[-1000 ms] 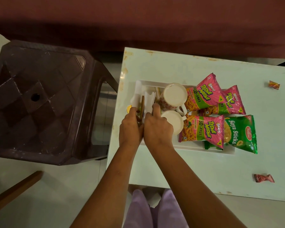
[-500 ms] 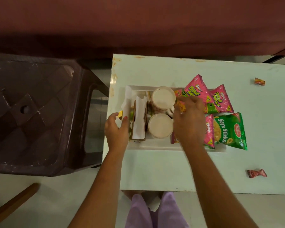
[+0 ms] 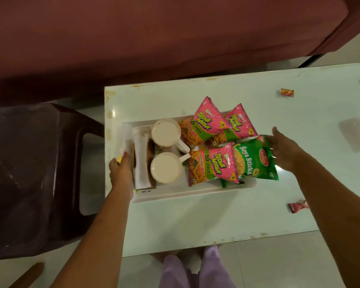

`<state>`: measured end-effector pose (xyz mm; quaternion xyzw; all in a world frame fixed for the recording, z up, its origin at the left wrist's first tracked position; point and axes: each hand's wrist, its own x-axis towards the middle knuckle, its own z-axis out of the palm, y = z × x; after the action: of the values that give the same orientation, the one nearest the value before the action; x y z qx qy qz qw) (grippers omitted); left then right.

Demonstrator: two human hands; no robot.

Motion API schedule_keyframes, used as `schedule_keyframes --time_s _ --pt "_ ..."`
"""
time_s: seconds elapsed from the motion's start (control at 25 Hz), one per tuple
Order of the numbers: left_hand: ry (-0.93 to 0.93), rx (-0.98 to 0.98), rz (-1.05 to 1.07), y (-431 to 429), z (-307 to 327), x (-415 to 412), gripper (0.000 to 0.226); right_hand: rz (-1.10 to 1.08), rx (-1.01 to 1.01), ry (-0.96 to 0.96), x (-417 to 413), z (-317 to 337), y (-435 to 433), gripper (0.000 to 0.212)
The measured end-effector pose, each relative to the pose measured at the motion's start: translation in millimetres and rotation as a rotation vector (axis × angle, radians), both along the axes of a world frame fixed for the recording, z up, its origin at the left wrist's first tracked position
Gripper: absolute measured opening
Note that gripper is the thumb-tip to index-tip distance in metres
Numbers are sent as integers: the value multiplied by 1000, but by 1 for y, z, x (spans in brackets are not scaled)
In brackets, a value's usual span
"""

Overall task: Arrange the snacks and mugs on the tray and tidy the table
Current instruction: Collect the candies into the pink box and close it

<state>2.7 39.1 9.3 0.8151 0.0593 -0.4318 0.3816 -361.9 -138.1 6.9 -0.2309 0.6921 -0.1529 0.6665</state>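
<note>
Flanking the tray (image 3: 175, 196): left hand (image 3: 121, 173) gripping its end, right hand (image 3: 285, 150) spread open beside it.

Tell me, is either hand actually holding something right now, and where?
The left hand grips the tray at its left end rim. The right hand touches the right edge of the green Soya Sticks packet; a real grip cannot be told.

Tray (image 3: 187, 195) at frame centre, on the left part of the table (image 3: 195, 223). In the tray, left to right: napkins (image 3: 141, 163); two mugs (image 3: 166, 133), one above the other; snack packets (image 3: 213, 164). Soya Sticks packet (image 3: 255, 159) overhangs the tray's right rim. Stool (image 3: 33, 179) left of the table. Loose candies (image 3: 287, 92) lie on the table at right.
</note>
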Motion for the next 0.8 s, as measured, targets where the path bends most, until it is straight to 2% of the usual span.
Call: schedule_keyframes --time_s 0.08,0.24,0.32,0.36,0.44,0.56,0.72,0.8 --pt "89 -44 90 -4 0 3 54 73 67 -110 8 -5 -3 69" --pt "153 -102 173 2 0 22 49 144 106 -170 36 -12 2 68" --pt "165 -103 156 -31 -5 -26 52 163 103 -184 -15 -12 -19 65" --pt "179 -92 178 -27 0 -22 55 178 91 -183 -10 -15 -18 63" --pt "201 -81 229 -27 8 -24 57 199 62 -128 -9 -15 -18 61" --pt "130 -115 309 -35 10 -47 48 203 29 -65 -29 -3 -28 62" --pt "122 -167 283 -79 17 -107 35 138 -27 19 -92 11 -55 61" --pt "133 -174 256 -98 17 -132 37 127 -42 48 -117 16 -66 59"
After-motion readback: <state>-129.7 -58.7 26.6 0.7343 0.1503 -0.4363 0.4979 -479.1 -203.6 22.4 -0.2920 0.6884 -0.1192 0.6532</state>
